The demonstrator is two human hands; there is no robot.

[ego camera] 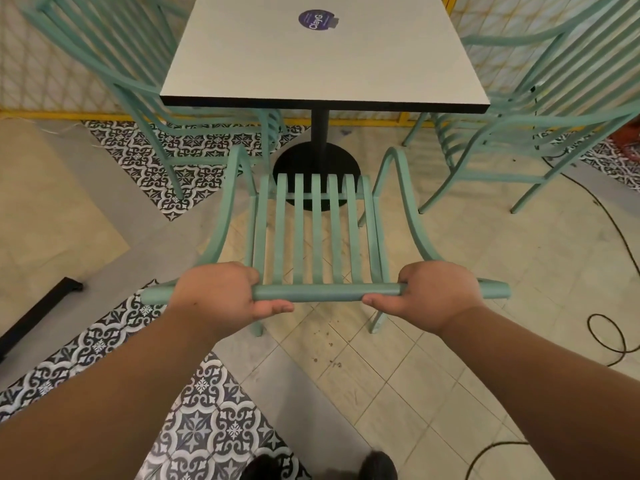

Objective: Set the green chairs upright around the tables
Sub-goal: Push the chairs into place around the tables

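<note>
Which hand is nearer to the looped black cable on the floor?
Right. The right hand grips the green chair's top rail on the cable's side; the left hand grips the same rail farther from it.

One camera only, worn on the person's head, looking forward and steeply down along both forearms, close above the floor (433,358), with the surface (322,57) just ahead.

The green chair (317,230) looks like matt painted metal; the table (277,64) top, smooth pale laminate.
</note>
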